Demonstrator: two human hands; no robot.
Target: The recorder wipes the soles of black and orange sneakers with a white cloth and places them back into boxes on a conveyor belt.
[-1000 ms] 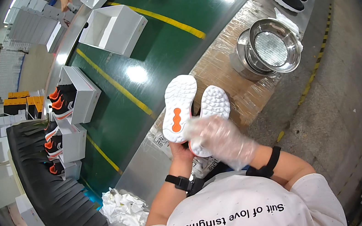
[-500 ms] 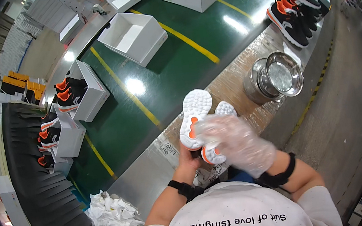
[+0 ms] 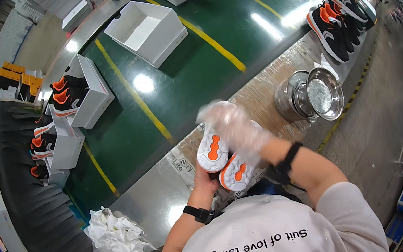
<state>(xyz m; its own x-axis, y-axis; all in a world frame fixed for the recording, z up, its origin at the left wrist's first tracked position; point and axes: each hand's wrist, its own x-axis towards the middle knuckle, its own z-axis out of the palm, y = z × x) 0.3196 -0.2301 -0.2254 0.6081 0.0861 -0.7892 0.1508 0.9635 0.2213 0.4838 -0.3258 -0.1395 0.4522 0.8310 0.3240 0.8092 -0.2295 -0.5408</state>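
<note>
A pair of shoes with white soles and orange inserts is held soles up over the near edge of the bench. My bare left hand (image 3: 204, 181) grips the pair from below at the left; its fingers are mostly hidden behind the left shoe (image 3: 213, 150). Beside it is the right shoe (image 3: 238, 174), its sole tilted toward me. My right hand (image 3: 229, 122), in a clear plastic glove, lies over the far ends of the soles. Motion smears its fingers, and anything under them is hidden.
To the right stands a shiny metal dispenser with a dish top (image 3: 320, 95), with black-and-orange shoes (image 3: 330, 30) beyond. Crumpled white paper (image 3: 116, 237) lies at left. Across the green conveyor (image 3: 140, 129) are an open white box (image 3: 147, 34) and boxes holding shoes (image 3: 71, 100).
My right hand has moved from the middle of the soles to their far ends, uncovering the orange inserts. The left hand keeps its grip. At the back, a shallow white lid now lies against a box.
</note>
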